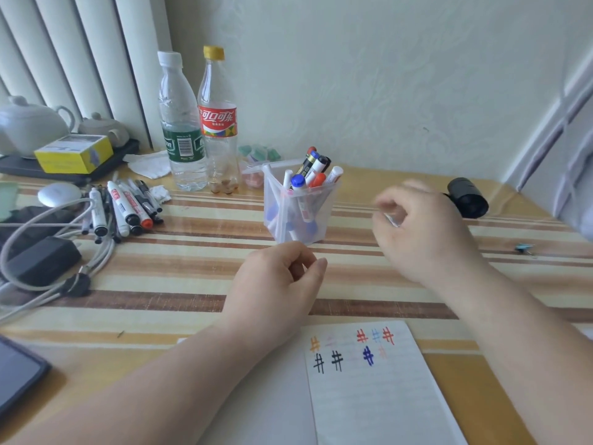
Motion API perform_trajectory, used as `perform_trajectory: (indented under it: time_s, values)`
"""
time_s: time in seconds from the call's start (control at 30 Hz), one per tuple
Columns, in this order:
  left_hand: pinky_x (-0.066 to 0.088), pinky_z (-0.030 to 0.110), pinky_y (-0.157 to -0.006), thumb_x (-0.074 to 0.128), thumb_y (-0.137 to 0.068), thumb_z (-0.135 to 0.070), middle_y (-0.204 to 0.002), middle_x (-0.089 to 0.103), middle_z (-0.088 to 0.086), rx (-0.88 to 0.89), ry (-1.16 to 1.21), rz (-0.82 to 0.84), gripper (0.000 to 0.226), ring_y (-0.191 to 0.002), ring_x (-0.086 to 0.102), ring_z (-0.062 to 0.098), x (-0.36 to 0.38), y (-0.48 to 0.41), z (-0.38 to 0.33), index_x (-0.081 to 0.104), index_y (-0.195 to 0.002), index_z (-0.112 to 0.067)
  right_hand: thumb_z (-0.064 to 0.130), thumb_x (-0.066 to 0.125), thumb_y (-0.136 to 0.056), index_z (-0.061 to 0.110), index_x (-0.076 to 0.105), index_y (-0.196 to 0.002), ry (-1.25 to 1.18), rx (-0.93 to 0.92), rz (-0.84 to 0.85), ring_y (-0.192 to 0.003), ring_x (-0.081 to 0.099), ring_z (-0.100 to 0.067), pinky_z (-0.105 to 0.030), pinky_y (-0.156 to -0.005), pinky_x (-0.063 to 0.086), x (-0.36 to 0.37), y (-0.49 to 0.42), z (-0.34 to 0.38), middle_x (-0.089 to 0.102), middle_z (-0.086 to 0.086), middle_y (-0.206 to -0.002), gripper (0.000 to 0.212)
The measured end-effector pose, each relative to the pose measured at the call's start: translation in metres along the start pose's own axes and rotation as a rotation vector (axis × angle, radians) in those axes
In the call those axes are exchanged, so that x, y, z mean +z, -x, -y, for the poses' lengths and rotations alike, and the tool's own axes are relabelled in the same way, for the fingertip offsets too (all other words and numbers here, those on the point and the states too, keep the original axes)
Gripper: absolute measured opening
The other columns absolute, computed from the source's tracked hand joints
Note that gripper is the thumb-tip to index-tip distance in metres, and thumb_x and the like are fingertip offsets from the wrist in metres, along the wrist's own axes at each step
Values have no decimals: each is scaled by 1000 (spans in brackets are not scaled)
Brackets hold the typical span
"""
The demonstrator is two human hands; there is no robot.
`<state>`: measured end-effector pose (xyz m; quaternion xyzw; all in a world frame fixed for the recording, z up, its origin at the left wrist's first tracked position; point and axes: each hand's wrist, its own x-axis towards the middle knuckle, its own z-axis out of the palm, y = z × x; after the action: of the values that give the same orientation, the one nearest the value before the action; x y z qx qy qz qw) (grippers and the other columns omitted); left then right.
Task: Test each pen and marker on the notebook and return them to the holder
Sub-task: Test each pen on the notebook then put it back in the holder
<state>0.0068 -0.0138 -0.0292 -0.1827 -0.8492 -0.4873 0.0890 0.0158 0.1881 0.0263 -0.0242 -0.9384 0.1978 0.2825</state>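
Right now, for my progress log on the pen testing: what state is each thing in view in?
holder: upright, with markers standing in it.
notebook: open, coloured hash marks on the page.
loose markers: lying capped, left of the holder.
water bottle: upright, capped.
cola bottle: upright, capped.
left hand: fingers curled, nothing seen in it.
right hand: blurred, grip unclear.

Bare striped tabletop (179, 274) lies open between the clear holder (316, 220) and the notebook (378, 396). Left, loose markers (123, 207) and white cables (104, 250) crowd the way; a water bottle (181, 123) and cola bottle (218, 123) stand behind-left of the holder; a black cylinder (467, 197) sits far right
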Motion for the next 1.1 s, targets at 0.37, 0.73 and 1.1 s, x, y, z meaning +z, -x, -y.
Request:
perform_trajectory:
  time_s: [0.37,0.73,1.1]
  values:
    - [39,11,-56,67,-91,-26,-52,57,-15,85,0,86,15,-56,54,6,0,3,-3,69,-76,-29,25,63,-89,25,69,-97,407,448,233,-66,60,-22,-29,-53,44,-24,41,-70,65,1,-79,9]
    - [40,11,-57,70,-90,-23,-60,62,-9,137,-11,111,13,-57,54,7,1,5,-2,70,-78,-27,24,67,-87,24,65,-93,337,437,262,-66,61,-21,-32,-55,52,-18,38,-66,65,2,-80,6]
    - [45,20,-57,68,-90,-39,-63,62,-9,239,-2,172,13,-61,57,13,1,6,-3,69,-80,-31,-5,65,-88,-2,63,-88,-1058,706,285,-57,67,-19,-25,-48,55,-51,48,-29,69,-16,-73,3]
